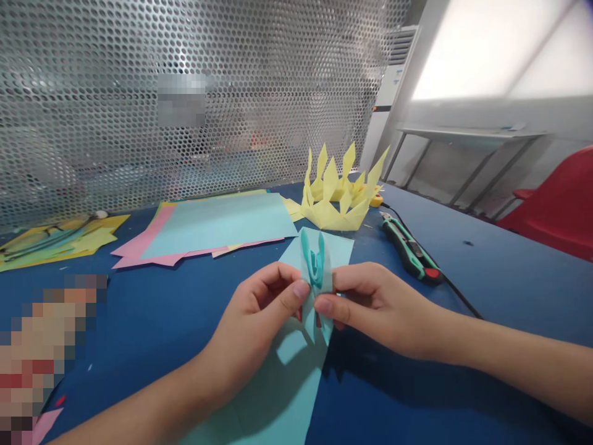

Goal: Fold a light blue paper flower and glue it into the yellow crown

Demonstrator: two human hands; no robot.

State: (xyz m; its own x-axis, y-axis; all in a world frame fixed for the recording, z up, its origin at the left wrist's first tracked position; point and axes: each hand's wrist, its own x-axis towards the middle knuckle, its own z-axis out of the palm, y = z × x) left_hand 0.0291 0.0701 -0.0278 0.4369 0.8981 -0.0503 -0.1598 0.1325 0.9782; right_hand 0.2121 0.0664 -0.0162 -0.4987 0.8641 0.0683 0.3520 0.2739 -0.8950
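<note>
Between both hands a folded piece of light blue paper [317, 262] is held upright, with curled layers at its top and pointed ends below. My left hand [264, 309] pinches its left side between thumb and fingers. On the other side, my right hand [370, 303] grips the right edge, thumb in front. Under the hands lies a light blue paper sheet [278, 395], partly shaded. Just beyond stands a yellow paper crown [336, 213] with tall leaf-shaped points. A teal and black utility knife [410, 250] rests to the right of it.
A stack of coloured paper [222, 225] lies behind my left hand. Yellow scraps [106, 238] with dark thin items sit at far left. A black cord [458, 300] runs beside the knife. A perforated metal panel [185, 154] borders the blue table [176, 327]; a red chair [556, 204] stands right.
</note>
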